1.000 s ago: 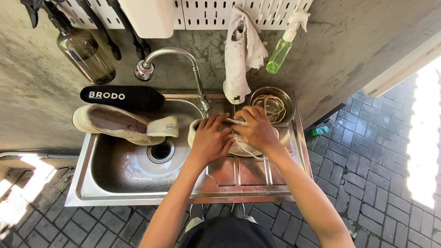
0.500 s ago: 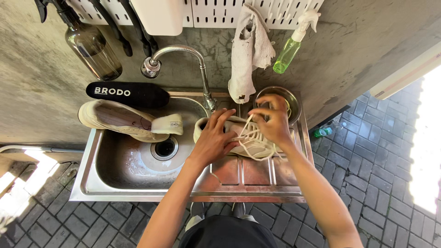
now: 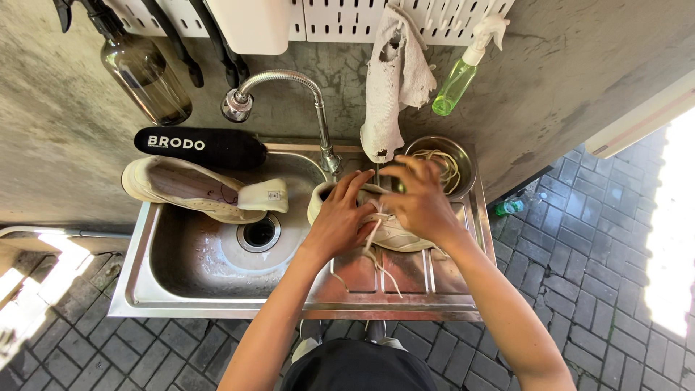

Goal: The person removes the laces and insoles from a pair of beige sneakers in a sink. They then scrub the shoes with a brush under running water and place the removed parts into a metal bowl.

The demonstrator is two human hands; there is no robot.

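Left hand (image 3: 339, 221) is pinning the white shoe (image 3: 384, 230) on the sink's (image 3: 217, 308) drainboard, fingers curled round its collar. Right hand (image 3: 420, 206) is pinching the lace (image 3: 373, 239), pulling up. Risk imo: wet steel is slick, so a hard tug is sliding the shoe twd the basin.

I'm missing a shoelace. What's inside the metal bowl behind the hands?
The metal bowl holds a coiled pale lace. The right hand covers its near edge, hiding anything there.
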